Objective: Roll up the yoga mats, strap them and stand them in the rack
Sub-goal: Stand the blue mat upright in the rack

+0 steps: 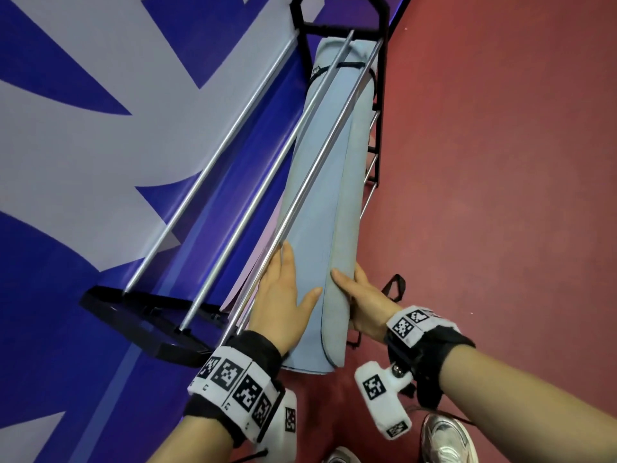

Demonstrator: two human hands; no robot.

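A rolled light-blue yoga mat (pixel 320 208) lies along the rack (pixel 207 192), under its silver top rails, with a black strap (pixel 347 65) around its far end. The near end sticks out past the rack's black end frame. My left hand (pixel 283 295) rests flat on top of the mat's near end, fingers spread, beside the nearest rail. My right hand (pixel 364 302) grips the mat's right side, thumb on the loose outer edge and fingers underneath. The outer flap looks slightly loose at the near end.
The rack has black end frames (pixel 147 325) and several silver rails, standing against a blue-and-white patterned wall (pixel 83 128). A black strap loop (pixel 395 285) lies on the red floor (pixel 500 162) to the right. My shoes (pixel 447 439) are at the bottom edge.
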